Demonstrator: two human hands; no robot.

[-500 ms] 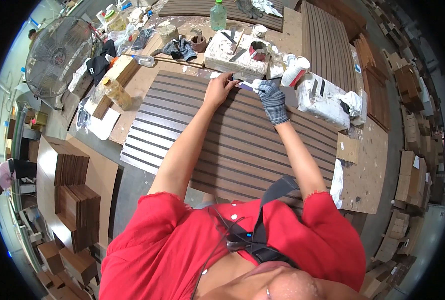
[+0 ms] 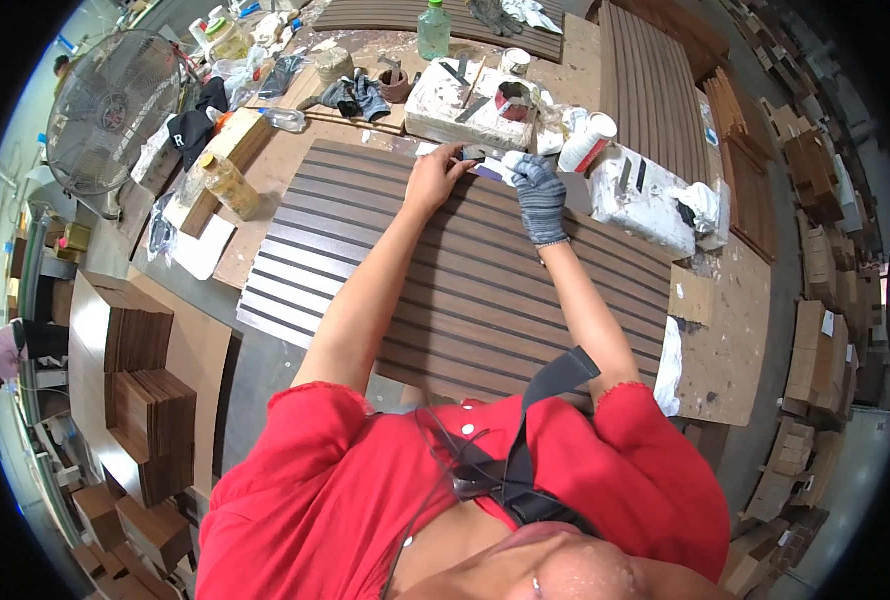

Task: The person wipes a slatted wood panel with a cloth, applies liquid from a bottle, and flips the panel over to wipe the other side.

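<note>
Nearest me, the brown slatted panel lies flat on the bench, and at its far edge I have the bare left hand pinching a small dark piece. Just right of that along the panel's same edge, the gloved right hand has its fingers curled, though I cannot tell whether they grip anything. Beyond the panel I see a white-smeared block and, farther still, a green-capped bottle.

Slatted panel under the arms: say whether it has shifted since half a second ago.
No. The slatted panel lies as before against the white block at its far right; no shift shows.
</note>
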